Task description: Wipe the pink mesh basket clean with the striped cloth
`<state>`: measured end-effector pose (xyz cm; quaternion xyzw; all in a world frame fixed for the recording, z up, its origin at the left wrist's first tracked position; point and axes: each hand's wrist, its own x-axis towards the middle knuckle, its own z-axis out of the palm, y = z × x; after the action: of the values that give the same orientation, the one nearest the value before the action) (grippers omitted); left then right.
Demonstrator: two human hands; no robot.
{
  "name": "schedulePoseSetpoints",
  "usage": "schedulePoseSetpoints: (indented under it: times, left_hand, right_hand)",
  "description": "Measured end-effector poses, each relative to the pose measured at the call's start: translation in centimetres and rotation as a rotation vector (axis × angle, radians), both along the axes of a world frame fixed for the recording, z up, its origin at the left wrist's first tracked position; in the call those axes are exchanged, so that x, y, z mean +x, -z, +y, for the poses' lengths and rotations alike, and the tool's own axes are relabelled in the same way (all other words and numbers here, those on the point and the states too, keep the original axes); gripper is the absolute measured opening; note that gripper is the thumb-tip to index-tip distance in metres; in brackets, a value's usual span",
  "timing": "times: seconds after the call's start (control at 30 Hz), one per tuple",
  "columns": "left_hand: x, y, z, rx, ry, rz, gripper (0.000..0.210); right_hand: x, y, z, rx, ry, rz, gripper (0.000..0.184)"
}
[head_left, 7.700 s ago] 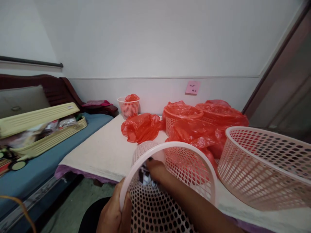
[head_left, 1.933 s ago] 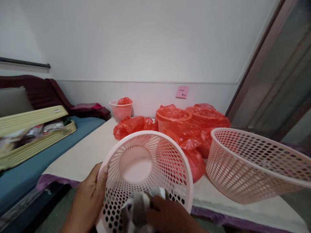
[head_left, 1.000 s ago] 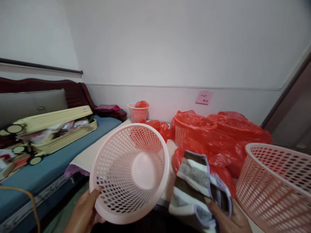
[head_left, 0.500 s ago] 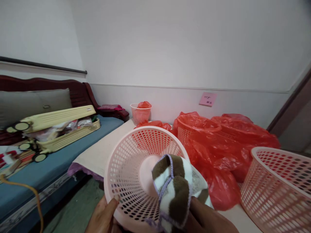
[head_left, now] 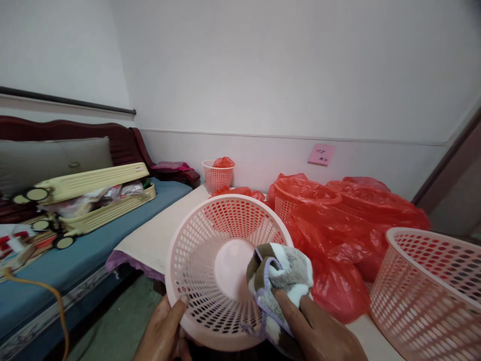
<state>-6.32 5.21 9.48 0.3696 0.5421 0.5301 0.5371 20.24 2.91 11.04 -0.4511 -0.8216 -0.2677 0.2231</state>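
The left hand [head_left: 163, 333] grips the rim of the basket [head_left: 210, 271] at about 7 o'clock, thumb over the edge, tilting the opening toward the viewer above the near edge of the counter [head_left: 161, 235]. The right hand [head_left: 319, 336] is closed on a striped cloth [head_left: 280, 273], pressing it against the inside wall at roughly 4 o'clock of the rim. To wipe well, I judge the left hand should hold the rim steady and turn it bit by bit while the cloth sweeps wall and base, pushing lightly so the mesh doesn't flex. Both wrists are cut off at the bottom; the basket's outer side and the cloth's lower folds are hidden.
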Motion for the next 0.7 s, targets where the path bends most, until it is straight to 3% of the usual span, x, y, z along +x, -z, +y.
schedulePoseSetpoints:
  times: [0.13,0.2,0.27,0.33,0.4,0.47,0.57,0.7]
  left_hand:
    - [-2.0,1.2,0.1,0.043,0.033,0.212,0.058]
    - [-3.6,1.9,0.1,0.243,-0.124,0.504,0.057]
    - [-4.8,2.0,0.0,0.547,-0.246,0.918,0.056]
    - [-5.2,1.7,0.1,0.91,-0.15,1.29,0.06]
    - [-4.7,1.0,0.5,1.176,0.102,1.467,0.054]
    - [-3.8,0.5,1.0,1.193,0.3,1.515,0.035]
    - [-2.8,0.7,1.4,1.062,0.448,1.511,0.012]
    - [-2.5,1.9,0.8,1.091,0.399,1.457,0.023]
  right_hand:
    - [0.3,0.5,0.5,0.029,-0.03,0.062,0.053]
    - [0.4,0.3,0.5,0.003,-0.051,0.103,0.052]
    - [0.3,0.1,0.5,-0.033,-0.07,0.148,0.052]
    - [0.0,0.1,0.6,-0.062,-0.076,0.199,0.053]
    - [-0.6,0.0,0.7,-0.082,-0.084,0.254,0.055]
    - [-1.3,-0.1,1.0,-0.108,-0.109,0.311,0.055]
    - [-2.8,-0.6,1.5,-0.131,-0.195,0.413,0.058]
    - [-4.6,-0.7,2.0,-0.053,-0.258,0.605,0.058]
